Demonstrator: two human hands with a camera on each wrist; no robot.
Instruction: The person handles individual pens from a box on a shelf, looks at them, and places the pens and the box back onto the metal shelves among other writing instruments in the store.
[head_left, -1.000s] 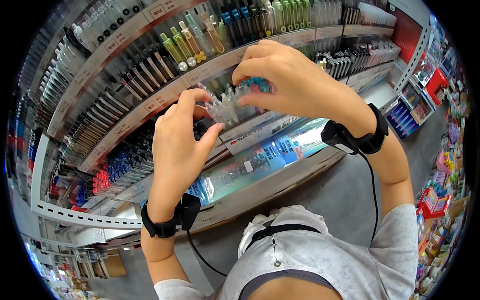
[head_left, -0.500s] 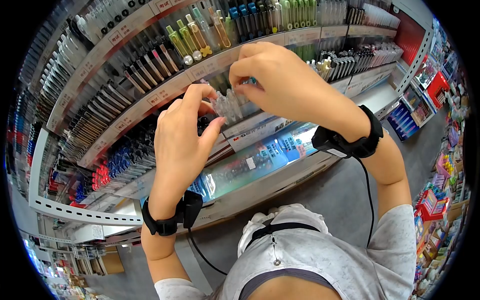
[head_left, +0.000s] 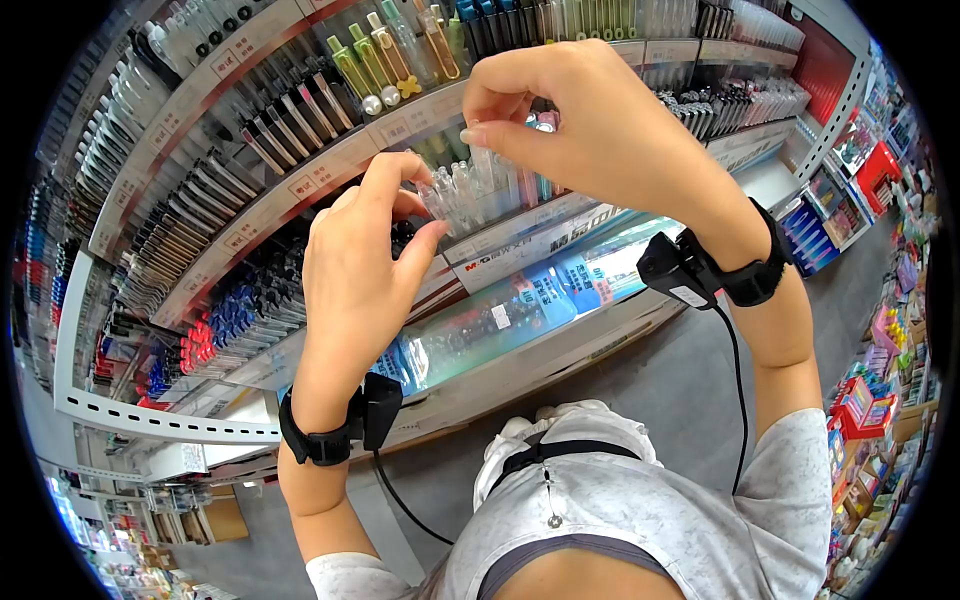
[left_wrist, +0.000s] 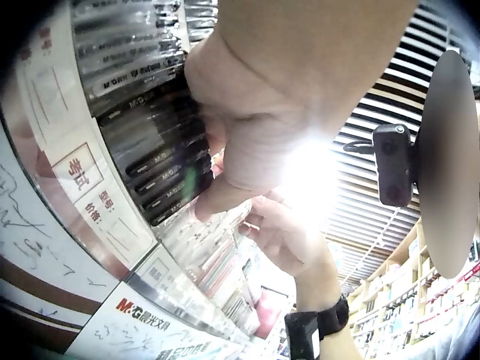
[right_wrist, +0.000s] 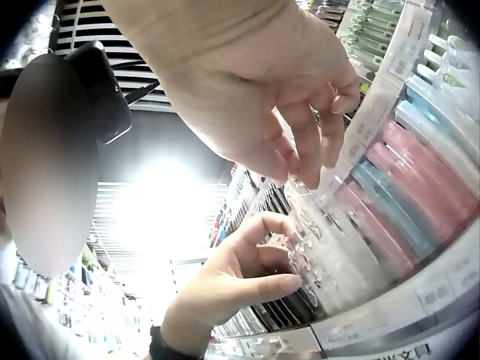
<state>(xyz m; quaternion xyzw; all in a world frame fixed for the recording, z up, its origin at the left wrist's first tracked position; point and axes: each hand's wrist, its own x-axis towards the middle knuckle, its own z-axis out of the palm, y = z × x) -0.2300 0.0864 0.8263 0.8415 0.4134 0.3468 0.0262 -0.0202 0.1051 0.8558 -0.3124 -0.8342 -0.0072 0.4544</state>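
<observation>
Ceiling light [left_wrist: 310, 180] glares in both wrist views (edges bowed, corners dark).

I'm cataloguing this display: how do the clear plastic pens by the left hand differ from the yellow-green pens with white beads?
The clear plastic pens look colourless; the yellow-green pens with white beads are tinted. The clear ones sit below the pale label strip, the yellow-green ones above it. The left hand is beside the clear ones, apart from the yellow-green ones. Both look slender.
</observation>
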